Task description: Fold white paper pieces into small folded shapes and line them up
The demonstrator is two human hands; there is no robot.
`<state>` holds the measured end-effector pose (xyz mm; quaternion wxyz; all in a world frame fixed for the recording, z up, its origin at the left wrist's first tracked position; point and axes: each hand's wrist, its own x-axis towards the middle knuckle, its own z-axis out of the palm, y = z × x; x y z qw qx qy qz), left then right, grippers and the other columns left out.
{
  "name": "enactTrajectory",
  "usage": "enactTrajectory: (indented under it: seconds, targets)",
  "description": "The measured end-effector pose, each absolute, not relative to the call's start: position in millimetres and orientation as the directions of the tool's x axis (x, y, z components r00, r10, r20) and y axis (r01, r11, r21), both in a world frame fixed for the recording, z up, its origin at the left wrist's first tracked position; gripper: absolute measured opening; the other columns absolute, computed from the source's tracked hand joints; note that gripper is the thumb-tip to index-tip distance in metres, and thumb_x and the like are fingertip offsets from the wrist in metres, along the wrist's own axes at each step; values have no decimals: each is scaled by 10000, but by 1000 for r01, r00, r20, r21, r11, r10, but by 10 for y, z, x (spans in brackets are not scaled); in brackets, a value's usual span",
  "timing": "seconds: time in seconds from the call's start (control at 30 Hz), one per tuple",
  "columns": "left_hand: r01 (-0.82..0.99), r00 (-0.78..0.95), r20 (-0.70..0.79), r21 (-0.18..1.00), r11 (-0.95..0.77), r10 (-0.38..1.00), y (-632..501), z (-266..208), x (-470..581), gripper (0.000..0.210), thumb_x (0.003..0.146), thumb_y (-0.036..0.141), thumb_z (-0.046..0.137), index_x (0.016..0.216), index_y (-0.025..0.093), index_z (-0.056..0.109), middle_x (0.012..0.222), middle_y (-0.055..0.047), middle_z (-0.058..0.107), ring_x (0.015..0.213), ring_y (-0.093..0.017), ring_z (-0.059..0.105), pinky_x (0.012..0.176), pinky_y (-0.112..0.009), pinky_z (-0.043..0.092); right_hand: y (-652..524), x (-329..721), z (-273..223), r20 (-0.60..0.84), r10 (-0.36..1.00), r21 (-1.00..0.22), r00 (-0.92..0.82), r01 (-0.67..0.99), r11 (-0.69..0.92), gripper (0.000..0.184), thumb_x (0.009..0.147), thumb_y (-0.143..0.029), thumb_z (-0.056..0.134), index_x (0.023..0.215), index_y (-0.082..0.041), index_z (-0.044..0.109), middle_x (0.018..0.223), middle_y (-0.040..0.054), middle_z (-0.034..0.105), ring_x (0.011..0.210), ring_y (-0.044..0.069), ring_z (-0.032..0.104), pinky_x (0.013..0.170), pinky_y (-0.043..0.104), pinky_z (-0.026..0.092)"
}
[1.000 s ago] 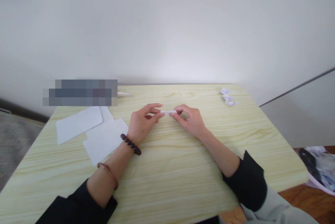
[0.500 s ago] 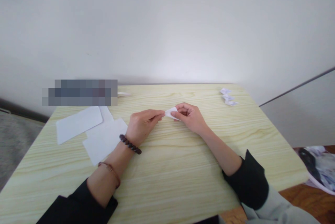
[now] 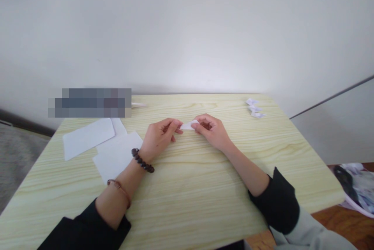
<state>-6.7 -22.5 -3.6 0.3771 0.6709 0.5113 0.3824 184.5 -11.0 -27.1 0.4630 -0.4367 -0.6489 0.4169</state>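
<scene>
Wood-grained table point(image 3: 187, 191) before a pale wall point(image 3: 187, 28): my right hand point(image 3: 212, 131) pinches paper point(image 3: 187, 125); whether my left hand point(image 3: 160, 135) grips it, I cannot tell.

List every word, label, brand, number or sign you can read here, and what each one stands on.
No readable text.
Folded paper: no marking seen.
White sheets: none seen on the sides in view.
Folded paper shapes: too small to tell.
Pixelated patch: anything beneath is hidden.
Items at the lower right: too blurred to read.
</scene>
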Motion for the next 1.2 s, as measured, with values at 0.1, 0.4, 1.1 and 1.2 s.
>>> enactTrajectory:
  seconds: [0.1, 0.4, 1.1, 1.2]
  targets:
    - [420, 227, 89, 890, -179, 970, -205, -13, -78, 388, 879, 460, 472, 861, 155, 710, 684, -33, 727, 440, -100, 529, 443, -199, 441, -126, 1850, -253, 285, 932, -901, -223, 270, 341, 161, 801, -352, 634, 828, -194, 654, 772, 4, 693, 654, 116, 620, 610, 233, 500]
    - [439, 247, 72, 881, -178, 966, -191, -34, -88, 299, 815, 438, 568, 809, 182, 722, 628, -1, 712, 427, -98, 498, 421, -199, 377, -149, 1834, -244, 339, 919, -845, -201, 363, 392, 141, 793, -319, 637, 850, -193, 666, 774, 17, 713, 665, 132, 638, 620, 241, 505]
    - [551, 318, 303, 713, -435, 899, -200, -123, -113, 232, 822, 387, 583, 842, 203, 722, 782, -15, 717, 658, -142, 623, 634, -243, 475, -146, 1824, -237, 344, 911, -814, -227, 411, 410, 147, 798, -306, 651, 878, -197, 708, 882, 36, 736, 784, 155, 684, 726, 253, 535]
    - [565, 251, 274, 737, -371, 928, -201, -111, -100, 230, 806, 381, 606, 828, 179, 715, 789, -18, 723, 660, -140, 626, 641, -240, 478, -145, 1819, -250, 273, 948, -884, -162, 348, 314, 219, 771, -329, 673, 941, -193, 692, 899, 44, 736, 742, 151, 685, 713, 259, 548]
